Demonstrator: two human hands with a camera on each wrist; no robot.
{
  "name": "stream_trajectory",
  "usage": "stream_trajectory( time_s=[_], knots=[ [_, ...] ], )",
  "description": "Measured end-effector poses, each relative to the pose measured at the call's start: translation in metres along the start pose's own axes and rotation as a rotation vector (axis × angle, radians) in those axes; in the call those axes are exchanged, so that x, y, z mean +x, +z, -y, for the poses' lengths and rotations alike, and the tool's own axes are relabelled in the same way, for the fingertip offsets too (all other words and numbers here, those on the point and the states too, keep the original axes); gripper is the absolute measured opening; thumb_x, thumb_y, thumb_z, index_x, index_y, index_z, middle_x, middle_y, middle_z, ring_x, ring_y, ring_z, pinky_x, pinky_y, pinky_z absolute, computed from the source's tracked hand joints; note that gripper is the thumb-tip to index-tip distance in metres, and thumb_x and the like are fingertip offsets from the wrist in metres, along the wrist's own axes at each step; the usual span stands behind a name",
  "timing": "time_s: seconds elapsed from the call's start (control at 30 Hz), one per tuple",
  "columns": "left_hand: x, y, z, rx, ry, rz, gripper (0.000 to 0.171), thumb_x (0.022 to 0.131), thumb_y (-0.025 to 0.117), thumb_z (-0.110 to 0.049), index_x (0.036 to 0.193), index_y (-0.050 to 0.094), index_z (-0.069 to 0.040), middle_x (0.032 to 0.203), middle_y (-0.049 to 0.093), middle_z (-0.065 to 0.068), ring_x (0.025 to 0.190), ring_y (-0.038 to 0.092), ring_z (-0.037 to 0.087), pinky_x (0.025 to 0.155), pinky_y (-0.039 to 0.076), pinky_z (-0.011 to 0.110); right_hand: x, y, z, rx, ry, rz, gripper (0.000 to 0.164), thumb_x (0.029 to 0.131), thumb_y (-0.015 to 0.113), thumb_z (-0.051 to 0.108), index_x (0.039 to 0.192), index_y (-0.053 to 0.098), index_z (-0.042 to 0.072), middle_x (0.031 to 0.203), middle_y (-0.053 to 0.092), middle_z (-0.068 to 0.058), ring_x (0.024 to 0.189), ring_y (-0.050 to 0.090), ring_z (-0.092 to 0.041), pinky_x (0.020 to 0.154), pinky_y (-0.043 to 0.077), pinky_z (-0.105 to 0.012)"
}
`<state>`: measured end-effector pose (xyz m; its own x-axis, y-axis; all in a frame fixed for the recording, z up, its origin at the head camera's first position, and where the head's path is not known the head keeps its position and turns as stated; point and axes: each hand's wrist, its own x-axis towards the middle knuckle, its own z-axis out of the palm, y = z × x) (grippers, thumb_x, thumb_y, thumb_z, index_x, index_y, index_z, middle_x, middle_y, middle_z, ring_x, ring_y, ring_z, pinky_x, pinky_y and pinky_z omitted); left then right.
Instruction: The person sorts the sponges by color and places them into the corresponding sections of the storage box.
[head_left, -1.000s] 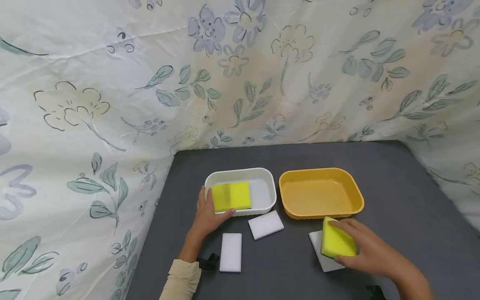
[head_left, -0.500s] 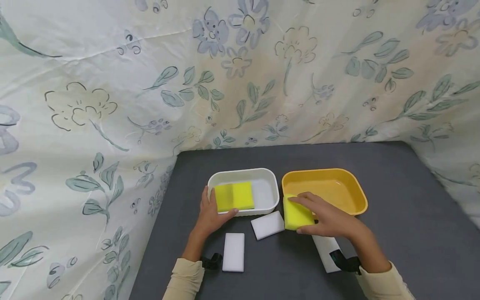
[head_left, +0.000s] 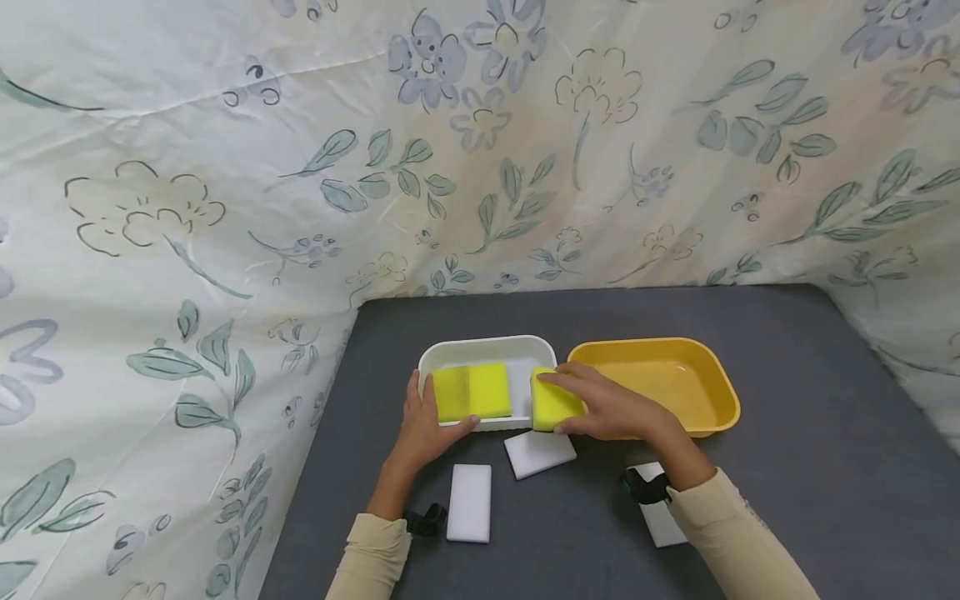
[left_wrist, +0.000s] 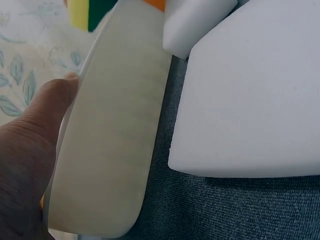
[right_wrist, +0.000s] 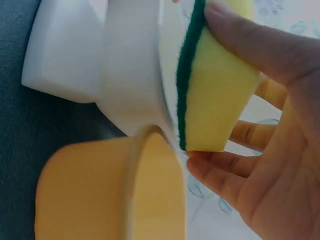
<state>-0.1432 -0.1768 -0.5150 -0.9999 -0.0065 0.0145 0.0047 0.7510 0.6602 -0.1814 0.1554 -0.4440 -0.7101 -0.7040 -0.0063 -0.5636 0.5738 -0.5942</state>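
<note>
My right hand (head_left: 607,404) pinches a yellow sponge with a green scouring layer (right_wrist: 215,95) between thumb and fingers. The held sponge is over the right end of the white tray (head_left: 531,343), green side down. Two yellow sponges (head_left: 471,392) lie side by side in the tray's left half. My left hand (head_left: 422,429) rests at the tray's left front corner, fingers extended over the left rim and thumb (left_wrist: 57,97) straight along the front rim.
An orange-yellow tray (head_left: 716,396) stands right beside the white one. White sponge blocks lie on the dark table: one (head_left: 540,454) at the white tray's front, another (head_left: 469,504) nearer, a third (head_left: 663,523) partly under the right wrist. Floral cloth (head_left: 480,167) hangs behind.
My right hand has lifted the yellow sponge off the white block at the right and carried it leftward, past the orange-yellow tray's front, to above the white tray. My left hand stays put.
</note>
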Motion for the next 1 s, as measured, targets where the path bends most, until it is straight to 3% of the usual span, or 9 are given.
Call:
stream_trajectory(
  time_s=[0.37, 0.7, 1.0],
  knots=[
    [0.001, -0.001, -0.001, -0.003, -0.004, -0.007, 0.113, 0.079, 0.078, -0.054, 0.158, 0.017, -0.001, 0.164, 0.002, 0.018, 0.141, 0.020, 0.046, 0.104, 0.035, 0.065, 0.040, 0.008, -0.005, -0.123, -0.136, 0.008, 0.075, 0.085, 0.081, 0.029, 0.148, 0.048, 0.006, 0.138, 0.048, -0.023, 0.116, 0.050, -0.034, 0.098, 0.043, -0.051],
    [0.003, -0.004, 0.000, -0.013, -0.013, 0.000, 0.115, 0.079, 0.078, -0.054, 0.159, 0.015, -0.002, 0.164, 0.000, 0.017, 0.144, 0.016, 0.045, 0.105, 0.032, 0.064, 0.066, 0.005, -0.006, -0.215, -0.074, 0.027, 0.078, 0.084, 0.084, 0.023, 0.151, 0.045, 0.012, 0.148, 0.040, -0.028, 0.130, 0.043, -0.044, 0.103, 0.039, -0.057],
    [0.003, -0.003, 0.000, -0.023, -0.005, 0.003, 0.114, 0.079, 0.078, -0.055, 0.159, 0.016, -0.002, 0.164, 0.001, 0.017, 0.144, 0.017, 0.045, 0.105, 0.033, 0.065, 0.078, 0.022, -0.015, -0.240, 0.013, 0.048, 0.084, 0.077, 0.089, 0.025, 0.149, 0.048, 0.010, 0.142, 0.047, -0.022, 0.121, 0.050, -0.037, 0.102, 0.041, -0.052]
  ],
)
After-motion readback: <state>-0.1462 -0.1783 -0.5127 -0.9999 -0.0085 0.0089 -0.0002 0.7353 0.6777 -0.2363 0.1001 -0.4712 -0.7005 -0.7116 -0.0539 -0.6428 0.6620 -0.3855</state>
